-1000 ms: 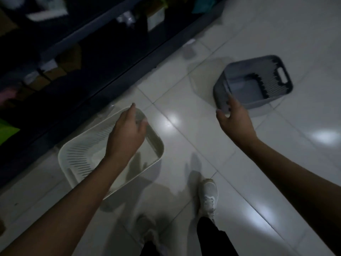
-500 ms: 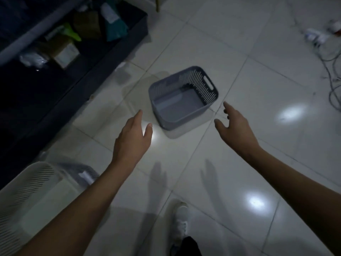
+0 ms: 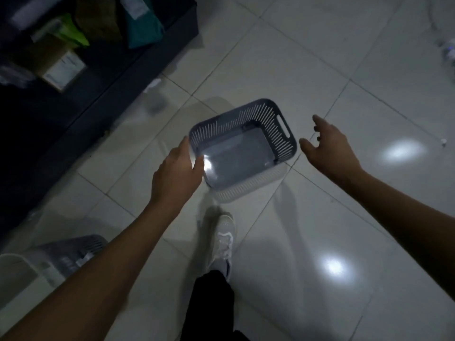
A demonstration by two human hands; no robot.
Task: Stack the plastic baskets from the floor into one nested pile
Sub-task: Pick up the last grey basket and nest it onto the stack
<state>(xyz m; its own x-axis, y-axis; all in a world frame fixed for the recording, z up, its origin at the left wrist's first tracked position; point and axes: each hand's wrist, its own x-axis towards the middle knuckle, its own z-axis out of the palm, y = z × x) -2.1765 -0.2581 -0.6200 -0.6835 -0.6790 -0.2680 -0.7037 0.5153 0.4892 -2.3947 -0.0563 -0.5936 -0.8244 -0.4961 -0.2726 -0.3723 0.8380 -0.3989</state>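
A grey slotted plastic basket (image 3: 278,129) stands upright on the tiled floor in the middle of the view, its handle slot on the far right wall. My left hand (image 3: 176,173) reaches its near-left corner, thumb at the rim, fingers apart, holding nothing. My right hand (image 3: 328,146) hovers open just right of the basket, a small gap from its wall. At the bottom left edge a white basket (image 3: 12,269) sits on the floor, with a grey basket shape (image 3: 71,252) behind it, partly hidden by my left forearm.
A dark low shelf unit (image 3: 103,77) with boxes and bags runs along the left. My foot in a white shoe (image 3: 222,242) stands just below the grey basket. Cables lie at the far right edge. Glossy tiles show light glare.
I have stepped toward the grey basket, which now looks larger and closer. Both hands moved forward to flank it; the left hand now reaches its rim. The white basket slid toward the bottom left.
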